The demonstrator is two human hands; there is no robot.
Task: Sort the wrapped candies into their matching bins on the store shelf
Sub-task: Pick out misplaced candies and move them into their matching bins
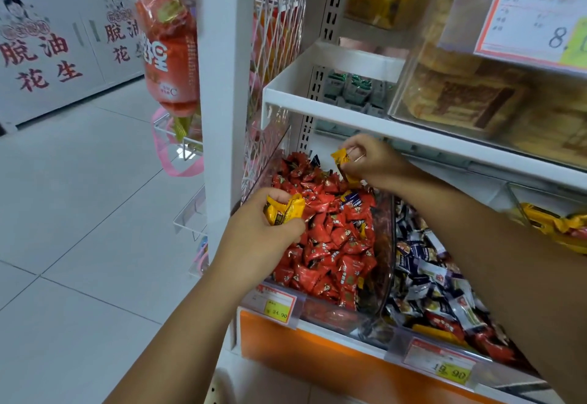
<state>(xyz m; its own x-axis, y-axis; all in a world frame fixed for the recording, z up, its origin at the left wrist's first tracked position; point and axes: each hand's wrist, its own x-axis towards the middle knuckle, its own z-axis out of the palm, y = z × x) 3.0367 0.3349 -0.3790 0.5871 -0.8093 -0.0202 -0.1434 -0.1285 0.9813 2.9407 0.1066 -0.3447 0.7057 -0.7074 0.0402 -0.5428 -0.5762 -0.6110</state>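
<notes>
Your left grip (266, 238) is clamped on a bunch of yellow foil-wrapped candies (284, 211), judged a holding stock to save trips. Your right grip (374, 162) pinches one more yellow wrapped candy (340, 158) above the clear plastic bin of red wrapped candies (386, 260), where it does not belong. A dark blue wrapped stray (351, 199) lies among the reds. The clear bin holding yellow wrappers (514, 202) stands well right.
</notes>
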